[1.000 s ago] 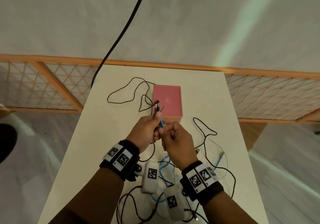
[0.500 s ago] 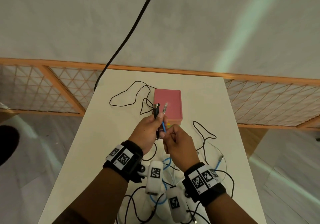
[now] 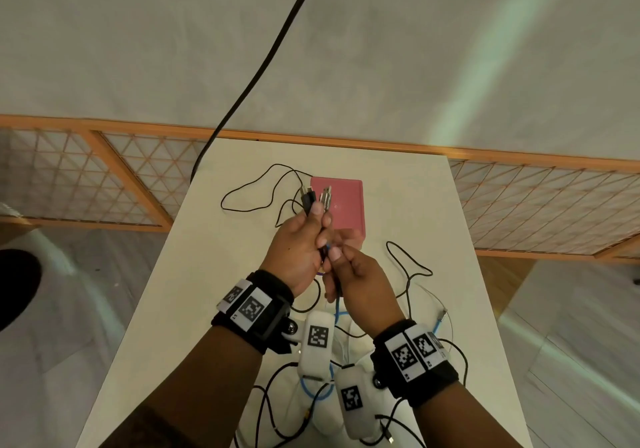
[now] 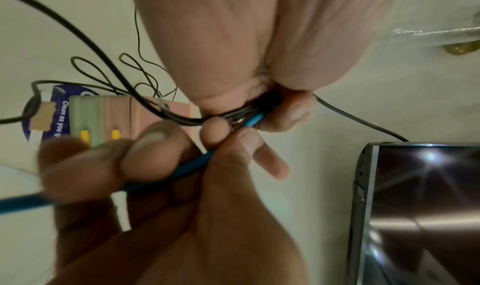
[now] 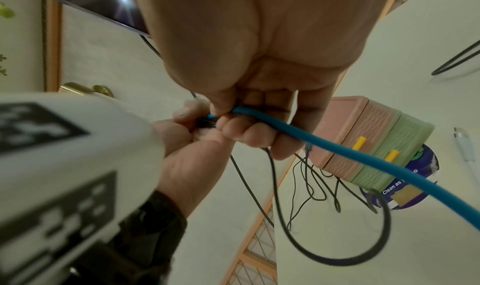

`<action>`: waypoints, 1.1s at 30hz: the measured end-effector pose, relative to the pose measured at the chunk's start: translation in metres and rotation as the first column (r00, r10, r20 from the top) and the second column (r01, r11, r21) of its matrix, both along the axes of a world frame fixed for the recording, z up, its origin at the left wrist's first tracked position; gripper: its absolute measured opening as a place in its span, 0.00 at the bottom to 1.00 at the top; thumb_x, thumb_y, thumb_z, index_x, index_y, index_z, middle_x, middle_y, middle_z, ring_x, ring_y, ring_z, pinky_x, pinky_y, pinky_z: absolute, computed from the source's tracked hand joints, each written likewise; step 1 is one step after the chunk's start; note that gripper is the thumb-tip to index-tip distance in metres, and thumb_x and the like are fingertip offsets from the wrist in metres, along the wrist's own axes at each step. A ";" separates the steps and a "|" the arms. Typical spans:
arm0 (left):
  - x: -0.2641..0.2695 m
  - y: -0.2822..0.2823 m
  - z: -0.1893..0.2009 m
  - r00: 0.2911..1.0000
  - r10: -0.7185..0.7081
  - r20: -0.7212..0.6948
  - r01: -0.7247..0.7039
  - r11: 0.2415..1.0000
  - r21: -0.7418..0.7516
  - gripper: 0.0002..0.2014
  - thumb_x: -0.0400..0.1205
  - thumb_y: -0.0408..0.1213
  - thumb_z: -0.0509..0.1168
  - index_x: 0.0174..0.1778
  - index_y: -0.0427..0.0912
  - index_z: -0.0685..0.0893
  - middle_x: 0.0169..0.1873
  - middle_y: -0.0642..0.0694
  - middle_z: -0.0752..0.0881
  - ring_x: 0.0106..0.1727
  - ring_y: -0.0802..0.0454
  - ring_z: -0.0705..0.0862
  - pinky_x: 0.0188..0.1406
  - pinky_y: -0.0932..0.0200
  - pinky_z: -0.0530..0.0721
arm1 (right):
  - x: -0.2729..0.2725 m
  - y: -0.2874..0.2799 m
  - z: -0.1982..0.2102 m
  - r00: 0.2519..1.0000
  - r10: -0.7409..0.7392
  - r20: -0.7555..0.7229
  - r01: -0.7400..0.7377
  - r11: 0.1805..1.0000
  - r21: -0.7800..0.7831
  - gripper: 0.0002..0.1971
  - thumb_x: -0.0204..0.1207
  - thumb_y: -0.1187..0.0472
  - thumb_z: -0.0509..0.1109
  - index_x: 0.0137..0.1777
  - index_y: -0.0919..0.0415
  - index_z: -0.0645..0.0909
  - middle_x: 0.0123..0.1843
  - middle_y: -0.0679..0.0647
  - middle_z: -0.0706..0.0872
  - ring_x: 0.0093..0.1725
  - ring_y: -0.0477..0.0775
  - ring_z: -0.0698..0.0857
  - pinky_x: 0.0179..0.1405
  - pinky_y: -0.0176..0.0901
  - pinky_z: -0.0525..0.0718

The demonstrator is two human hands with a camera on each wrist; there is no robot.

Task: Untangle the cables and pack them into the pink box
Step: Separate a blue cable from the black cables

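My left hand (image 3: 301,243) is raised over the table and grips a bundle of cable ends, with black and silver plugs (image 3: 317,196) sticking up above its thumb. Right beside it, my right hand (image 3: 349,267) pinches the blue cable (image 5: 324,145) just below the left fist; the cable runs through its curled fingers (image 5: 249,133). The pink box (image 3: 343,205) lies closed on the table just beyond both hands; its side shows pink and green bands with yellow tabs (image 5: 374,147). Black cables (image 3: 408,267) and the blue cable's loops (image 3: 315,392) trail over the table below my wrists.
A thin black cable (image 3: 256,191) loops left of the box. A thick black cord (image 3: 263,67) hangs down past the table's far left corner. A wooden lattice rail (image 3: 519,202) borders the white table (image 3: 408,205). A round blue sticker (image 5: 405,189) lies under the box. A white connector (image 5: 465,145) lies nearby.
My left hand has lifted the plugs higher and further toward the box. My right hand followed, sliding along the blue cable and staying just below the left fist.
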State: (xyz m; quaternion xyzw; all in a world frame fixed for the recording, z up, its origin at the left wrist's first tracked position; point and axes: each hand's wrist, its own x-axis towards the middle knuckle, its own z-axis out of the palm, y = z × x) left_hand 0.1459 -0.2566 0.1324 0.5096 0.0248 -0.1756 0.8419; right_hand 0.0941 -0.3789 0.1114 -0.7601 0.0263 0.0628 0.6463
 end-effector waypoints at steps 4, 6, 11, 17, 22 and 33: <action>0.007 0.000 0.006 0.999 0.050 0.019 -0.050 0.999 -0.015 0.20 0.92 0.52 0.56 0.40 0.44 0.77 0.22 0.52 0.69 0.20 0.56 0.68 0.29 0.56 0.71 | -0.002 0.001 0.000 0.996 0.082 -0.041 -0.078 0.993 0.083 0.18 0.90 0.55 0.60 0.37 0.59 0.77 0.25 0.45 0.74 0.25 0.47 0.72 0.30 0.40 0.77; 0.010 0.002 0.011 0.998 0.058 0.019 -0.058 0.998 0.037 0.21 0.92 0.55 0.56 0.38 0.45 0.76 0.24 0.53 0.66 0.19 0.58 0.62 0.19 0.64 0.65 | -0.005 0.003 -0.002 0.988 0.143 -0.060 -0.137 0.986 0.093 0.18 0.90 0.55 0.62 0.37 0.60 0.76 0.25 0.44 0.72 0.25 0.45 0.70 0.28 0.35 0.74; 0.020 0.049 0.017 0.970 -0.074 0.233 -0.030 0.910 0.413 0.22 0.86 0.54 0.68 0.39 0.37 0.79 0.24 0.51 0.67 0.19 0.56 0.61 0.17 0.63 0.63 | -0.013 -0.025 0.004 0.960 0.227 -0.162 -0.159 0.922 0.353 0.16 0.83 0.50 0.63 0.36 0.59 0.76 0.25 0.48 0.67 0.24 0.48 0.66 0.28 0.39 0.76; -0.016 0.033 0.005 0.924 -0.278 0.263 0.005 0.697 0.717 0.18 0.81 0.45 0.77 0.33 0.35 0.86 0.15 0.60 0.73 0.20 0.63 0.70 0.27 0.67 0.68 | 0.004 -0.022 0.021 0.989 0.062 -0.138 0.026 0.827 0.562 0.15 0.88 0.55 0.59 0.43 0.60 0.79 0.28 0.50 0.66 0.23 0.48 0.63 0.25 0.41 0.70; -0.018 0.013 -0.010 0.992 0.064 -0.105 -0.023 0.935 0.355 0.14 0.80 0.37 0.78 0.32 0.45 0.82 0.19 0.53 0.65 0.18 0.55 0.59 0.22 0.60 0.57 | 0.011 -0.005 0.023 0.997 -0.020 -0.080 0.037 0.975 0.221 0.16 0.92 0.56 0.55 0.43 0.60 0.76 0.24 0.47 0.69 0.23 0.50 0.65 0.24 0.44 0.69; 0.003 0.015 -0.001 0.964 0.204 -0.172 -0.183 0.974 0.131 0.28 0.88 0.49 0.67 0.71 0.25 0.82 0.13 0.53 0.68 0.14 0.55 0.66 0.16 0.62 0.68 | 0.005 0.016 0.025 0.994 0.074 -0.084 -0.052 0.970 0.239 0.21 0.92 0.55 0.56 0.39 0.64 0.80 0.24 0.51 0.71 0.20 0.49 0.67 0.19 0.37 0.72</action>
